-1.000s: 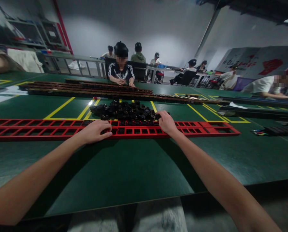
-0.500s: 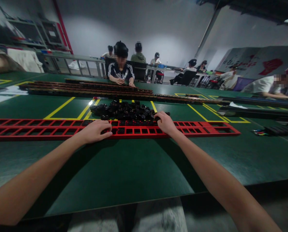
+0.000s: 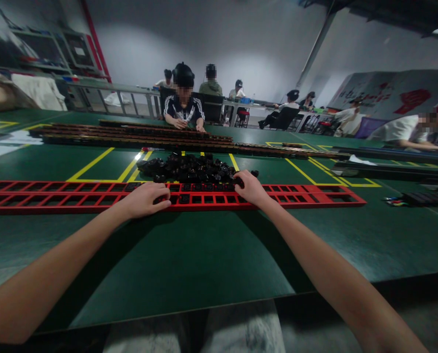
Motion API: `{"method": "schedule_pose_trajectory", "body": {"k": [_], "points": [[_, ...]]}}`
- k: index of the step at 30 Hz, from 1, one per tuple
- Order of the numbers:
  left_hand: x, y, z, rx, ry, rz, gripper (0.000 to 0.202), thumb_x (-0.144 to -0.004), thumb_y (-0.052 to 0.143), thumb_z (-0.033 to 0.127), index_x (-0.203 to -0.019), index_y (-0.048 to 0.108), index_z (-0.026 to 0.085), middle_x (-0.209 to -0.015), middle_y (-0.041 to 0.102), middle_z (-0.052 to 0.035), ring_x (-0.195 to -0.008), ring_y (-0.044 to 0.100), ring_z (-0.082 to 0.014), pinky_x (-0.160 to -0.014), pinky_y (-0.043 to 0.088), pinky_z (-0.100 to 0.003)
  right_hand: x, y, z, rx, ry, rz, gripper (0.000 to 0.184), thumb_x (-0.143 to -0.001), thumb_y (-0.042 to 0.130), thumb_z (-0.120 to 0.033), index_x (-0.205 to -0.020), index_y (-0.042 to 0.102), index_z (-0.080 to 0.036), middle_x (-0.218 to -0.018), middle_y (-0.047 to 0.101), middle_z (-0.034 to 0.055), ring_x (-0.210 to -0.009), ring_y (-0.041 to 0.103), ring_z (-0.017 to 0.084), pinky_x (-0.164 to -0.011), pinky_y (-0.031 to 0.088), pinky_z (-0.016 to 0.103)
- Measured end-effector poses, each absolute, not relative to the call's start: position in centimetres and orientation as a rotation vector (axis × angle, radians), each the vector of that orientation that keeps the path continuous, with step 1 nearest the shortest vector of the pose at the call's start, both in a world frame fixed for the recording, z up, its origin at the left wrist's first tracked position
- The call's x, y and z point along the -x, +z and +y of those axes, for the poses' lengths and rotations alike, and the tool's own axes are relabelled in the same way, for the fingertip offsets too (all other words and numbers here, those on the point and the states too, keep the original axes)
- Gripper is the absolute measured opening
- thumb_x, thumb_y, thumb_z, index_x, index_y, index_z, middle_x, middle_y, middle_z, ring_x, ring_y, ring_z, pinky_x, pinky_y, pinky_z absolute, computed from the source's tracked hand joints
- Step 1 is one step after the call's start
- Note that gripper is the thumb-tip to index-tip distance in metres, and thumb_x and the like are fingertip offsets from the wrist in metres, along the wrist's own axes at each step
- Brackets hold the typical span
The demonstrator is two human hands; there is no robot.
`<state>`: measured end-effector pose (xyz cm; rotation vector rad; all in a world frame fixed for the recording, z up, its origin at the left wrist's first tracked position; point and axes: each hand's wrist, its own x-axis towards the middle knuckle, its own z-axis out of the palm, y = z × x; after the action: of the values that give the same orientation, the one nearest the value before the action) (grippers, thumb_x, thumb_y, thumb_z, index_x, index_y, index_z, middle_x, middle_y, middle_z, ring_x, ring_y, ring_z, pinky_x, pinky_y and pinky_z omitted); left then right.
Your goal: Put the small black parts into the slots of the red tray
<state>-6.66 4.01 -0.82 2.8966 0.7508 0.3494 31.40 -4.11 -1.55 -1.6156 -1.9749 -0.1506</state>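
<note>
A long red frame (image 3: 294, 199) with two rows of square openings lies across the table before me. Small black parts (image 3: 184, 198) sit in several of its openings. My left hand (image 3: 147, 200) rests on the frame with its fingers curled in; a dark patch shows between thumb and fingers, and whether it is a part I cannot tell. To the right, my right hand (image 3: 250, 189) pinches a small black part (image 3: 238, 182) at the frame's far row, fingertips partly hiding it. Just behind the frame lies a loose pile of black parts (image 3: 191, 167).
Long dark strips (image 3: 138, 135) are stacked beyond the pile, with a co-worker (image 3: 184, 108) seated behind them. Further dark rails (image 3: 391, 171) and a bundle with coloured ends (image 3: 425, 199) lie at right. Yellow tape lines mark the green table (image 3: 189, 260).
My right hand has shifted very slightly left and down toward the frame, fingers still together on the black part. My left hand stays in place.
</note>
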Motion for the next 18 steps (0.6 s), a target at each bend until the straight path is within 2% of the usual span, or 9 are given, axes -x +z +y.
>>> {"method": "schedule_pose_trajectory", "body": {"k": [6,12,18], "points": [[6.66,-0.85,3.98,-2.895,0.359,0.753,0.03,-0.095,0.047,0.044,-0.088,0.063,0.02,-0.089,0.061,-0.0055,-0.083,0.057,-0.0204,-0.079,0.041,-0.034,-31.25,-1.21,-4.48,1.642,-0.253,-1.977,0.027,-0.08,0.054,-0.012,-0.102,0.068,-0.021,-0.116,0.054,0.0107,-0.109,0.055,0.025,-0.096,0.05,0.04],[6.67,-0.95,4.04,-2.907,0.36,0.758,0.029,-0.095,0.048,0.044,-0.088,0.063,0.021,-0.089,0.062,-0.0051,-0.083,0.057,-0.0197,-0.079,0.041,-0.033,-31.28,-1.05,-4.38,1.636,-0.204,-2.022,0.045,-0.071,0.05,-0.005,-0.112,0.062,-0.018,-0.112,0.062,0.0104,-0.108,0.055,0.026,-0.099,0.047,0.042],[6.72,-0.97,4.11,-2.904,0.35,0.756,0.03,-0.095,0.047,0.045,-0.088,0.063,0.021,-0.09,0.061,-0.0053,-0.083,0.057,-0.02,-0.079,0.04,-0.033,-31.32,-1.09,-4.25,1.639,-0.152,-2.091,0.044,-0.07,0.048,-0.005,-0.109,0.064,-0.017,-0.113,0.067,0.0101,-0.11,0.057,0.026,-0.1,0.046,0.042]]}}
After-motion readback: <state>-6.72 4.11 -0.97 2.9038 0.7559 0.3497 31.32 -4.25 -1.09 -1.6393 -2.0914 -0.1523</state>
